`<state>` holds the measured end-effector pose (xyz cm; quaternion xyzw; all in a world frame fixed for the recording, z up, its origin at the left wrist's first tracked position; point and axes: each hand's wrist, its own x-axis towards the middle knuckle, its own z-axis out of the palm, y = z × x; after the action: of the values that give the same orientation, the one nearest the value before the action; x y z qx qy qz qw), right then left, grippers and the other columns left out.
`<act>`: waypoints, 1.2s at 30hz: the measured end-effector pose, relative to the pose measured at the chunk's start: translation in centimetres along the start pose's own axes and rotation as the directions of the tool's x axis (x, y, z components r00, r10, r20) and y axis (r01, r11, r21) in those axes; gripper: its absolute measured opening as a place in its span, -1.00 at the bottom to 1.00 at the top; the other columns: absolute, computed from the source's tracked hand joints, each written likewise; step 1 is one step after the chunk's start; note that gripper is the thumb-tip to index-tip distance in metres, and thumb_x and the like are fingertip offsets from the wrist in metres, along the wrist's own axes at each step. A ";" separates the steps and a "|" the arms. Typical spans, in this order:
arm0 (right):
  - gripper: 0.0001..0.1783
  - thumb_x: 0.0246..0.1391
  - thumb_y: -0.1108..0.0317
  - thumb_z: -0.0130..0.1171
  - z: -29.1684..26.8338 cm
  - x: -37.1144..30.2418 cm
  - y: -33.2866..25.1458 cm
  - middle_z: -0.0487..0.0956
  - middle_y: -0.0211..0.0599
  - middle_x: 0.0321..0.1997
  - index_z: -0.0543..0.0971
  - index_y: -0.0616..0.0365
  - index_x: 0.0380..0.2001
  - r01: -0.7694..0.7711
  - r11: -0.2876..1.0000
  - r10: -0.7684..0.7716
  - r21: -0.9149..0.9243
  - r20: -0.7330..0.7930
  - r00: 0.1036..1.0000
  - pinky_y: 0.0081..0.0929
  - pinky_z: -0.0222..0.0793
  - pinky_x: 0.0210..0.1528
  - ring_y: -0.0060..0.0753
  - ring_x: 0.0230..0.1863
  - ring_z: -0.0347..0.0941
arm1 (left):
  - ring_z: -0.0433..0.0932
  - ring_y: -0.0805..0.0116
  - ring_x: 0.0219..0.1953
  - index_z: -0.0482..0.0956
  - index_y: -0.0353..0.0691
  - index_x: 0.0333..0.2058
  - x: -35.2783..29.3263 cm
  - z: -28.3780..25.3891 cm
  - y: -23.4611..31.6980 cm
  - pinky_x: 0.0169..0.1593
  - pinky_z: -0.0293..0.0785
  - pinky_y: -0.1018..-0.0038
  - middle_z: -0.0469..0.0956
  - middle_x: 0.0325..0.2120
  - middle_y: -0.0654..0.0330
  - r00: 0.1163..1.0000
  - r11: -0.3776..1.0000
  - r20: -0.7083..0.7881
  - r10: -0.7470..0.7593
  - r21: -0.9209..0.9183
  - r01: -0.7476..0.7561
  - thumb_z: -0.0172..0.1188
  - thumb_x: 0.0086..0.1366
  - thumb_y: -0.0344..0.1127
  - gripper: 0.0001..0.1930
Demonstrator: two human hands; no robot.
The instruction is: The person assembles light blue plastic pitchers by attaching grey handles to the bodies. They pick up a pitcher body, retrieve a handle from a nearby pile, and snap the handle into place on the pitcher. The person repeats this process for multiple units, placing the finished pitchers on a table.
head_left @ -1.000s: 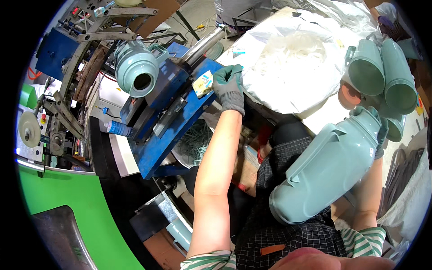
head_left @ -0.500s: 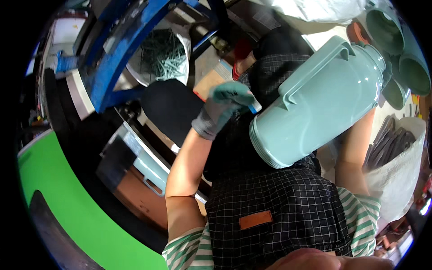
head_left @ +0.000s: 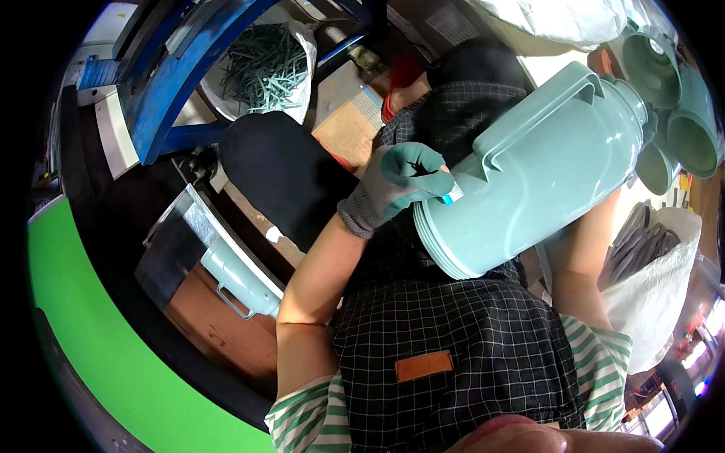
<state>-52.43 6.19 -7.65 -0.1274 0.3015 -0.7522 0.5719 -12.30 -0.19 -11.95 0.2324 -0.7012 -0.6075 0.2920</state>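
Big jug: one pale green jug (head_left: 536, 174) is leaning right of the middle of the frame, with one handle pointing to the upper left.
Left hand: one gloved left hand (head_left: 404, 181) is pinching one small white and blue tag (head_left: 453, 195), near the jug's bottom end; I cannot tell if the tag is touching it.
Right hand: it is hiding behind the jug, so I cannot tell its grip; one right arm (head_left: 585, 257) is showing.
Green shells: at least three open shells (head_left: 693, 132) are lying at the upper right.
Little jug: one (head_left: 238, 279) is lying at the lower left.
Strips: many green strips (head_left: 264, 72) are filling one tub at the upper left.
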 end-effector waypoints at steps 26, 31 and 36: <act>-0.10 0.30 -0.27 0.09 3.8 1.1 -1.9 0.46 -0.01 0.39 0.34 0.24 0.42 0.212 0.958 -0.218 -0.194 -0.013 0.976 -0.03 0.32 0.45 0.01 0.41 0.37 | 0.52 0.38 -0.05 0.46 -0.30 0.23 -5.4 2.7 -6.5 0.15 0.50 0.39 0.56 -0.02 0.20 0.755 0.748 -0.179 -0.631 -0.397 0.531 -0.05 0.60 -0.06 -0.54; 0.29 -0.24 -0.16 0.63 8.1 0.0 -1.5 0.44 -0.11 0.38 0.25 0.24 0.48 0.366 0.399 -0.153 -0.841 0.332 0.931 -0.23 0.33 0.40 -0.26 0.36 0.39 | 0.59 0.21 0.04 0.49 -0.36 0.20 -3.0 -4.3 4.8 0.19 0.49 0.28 0.61 -0.01 0.06 0.694 0.928 -0.668 -0.269 -0.373 0.000 -0.08 0.60 -0.07 -0.52; 0.48 -0.52 0.05 0.73 6.8 -3.4 0.0 0.42 -0.10 0.43 0.18 0.17 0.52 0.194 0.395 0.349 -0.898 0.342 0.872 -0.20 0.29 0.46 -0.22 0.41 0.37 | 0.62 0.03 0.02 0.51 -0.36 0.18 1.7 -11.2 11.1 0.15 0.50 0.27 0.60 0.06 -0.04 0.779 0.986 -0.615 0.122 0.167 -0.023 0.03 0.55 -0.30 -0.65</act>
<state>-47.75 7.26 -1.81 -0.5868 0.5172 -0.3753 0.4974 -5.47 -7.65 0.22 0.4139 -0.6176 -0.4305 0.5118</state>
